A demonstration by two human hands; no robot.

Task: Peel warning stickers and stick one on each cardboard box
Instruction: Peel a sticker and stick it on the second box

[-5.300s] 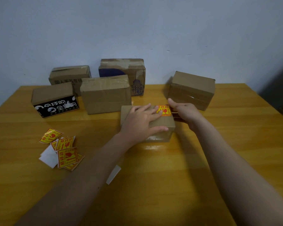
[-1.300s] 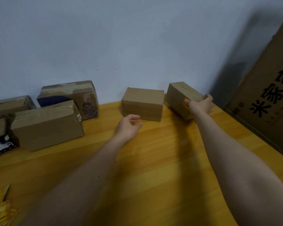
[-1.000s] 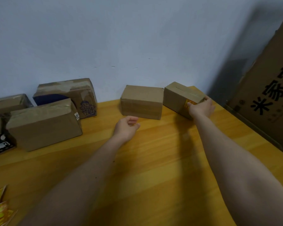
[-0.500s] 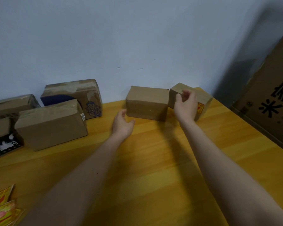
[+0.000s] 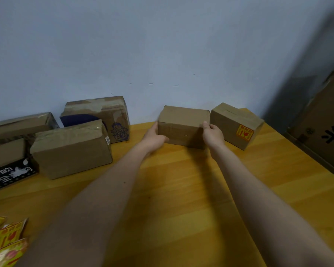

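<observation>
Gripping from both ends: left hand [image 5: 154, 138] and right hand [image 5: 213, 134] clasp the plain brown cardboard box [image 5: 183, 126] at the far edge of the yellow wooden table [image 5: 181, 189], close to the pale blue wall [image 5: 162, 45]. Each hand is curled onto one short end, thumbs on the near face; the far fingers are hidden behind the box. Cannot tell whether the box is lifted or resting on the table.

Key relation: the box's long axis runs left to right, across the line of the forearms, so the hands sit at opposite ends and share the load evenly. Neither hand is clearly nearer. No sticker shows on its visible faces.

Just beside it on the right stands a smaller brown cardboard box [image 5: 236, 126], turned at an angle, carrying a yellow-and-red warning sticker [image 5: 244, 132] on its near face. Judged done.

Loose yellow-and-red stickers [image 5: 6, 239] lie at the near left corner of the table, well apart from the held box and closer to the left hand. Judgement: the box probably needs to come toward the near, open part of the table before a sticker is peeled.

Four more taped brown boxes [image 5: 71, 149] cluster at the left; no stickers visible on them.
</observation>
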